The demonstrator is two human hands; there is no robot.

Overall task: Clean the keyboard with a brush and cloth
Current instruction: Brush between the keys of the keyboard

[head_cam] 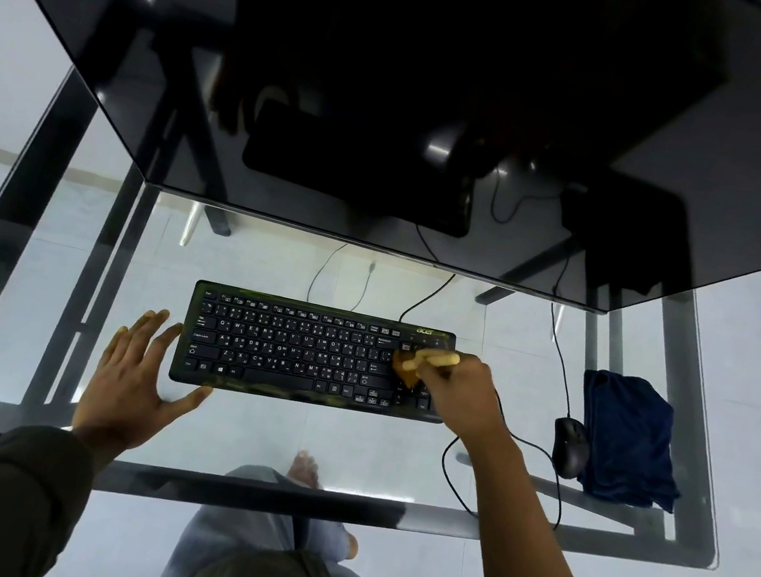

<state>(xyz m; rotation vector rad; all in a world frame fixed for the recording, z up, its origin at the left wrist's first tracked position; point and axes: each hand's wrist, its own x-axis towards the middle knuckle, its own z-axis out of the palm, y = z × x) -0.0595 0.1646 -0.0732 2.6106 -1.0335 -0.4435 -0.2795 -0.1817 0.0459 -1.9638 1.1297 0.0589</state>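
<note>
A black keyboard (297, 350) lies flat on the glass desk (342, 443). My right hand (464, 393) grips a small wooden-handled brush (410, 366), whose bristles rest on the keys at the keyboard's right end. My left hand (138, 368) lies open with spread fingers on the glass, its fingertips touching the keyboard's left edge. A dark blue cloth (625, 437) lies crumpled at the desk's right side, well apart from both hands.
A black mouse (569, 446) sits beside the cloth, its cable looping towards the desk's front edge. A dark upper glass shelf (401, 90) overhangs the space behind the keyboard. My legs show through the glass below.
</note>
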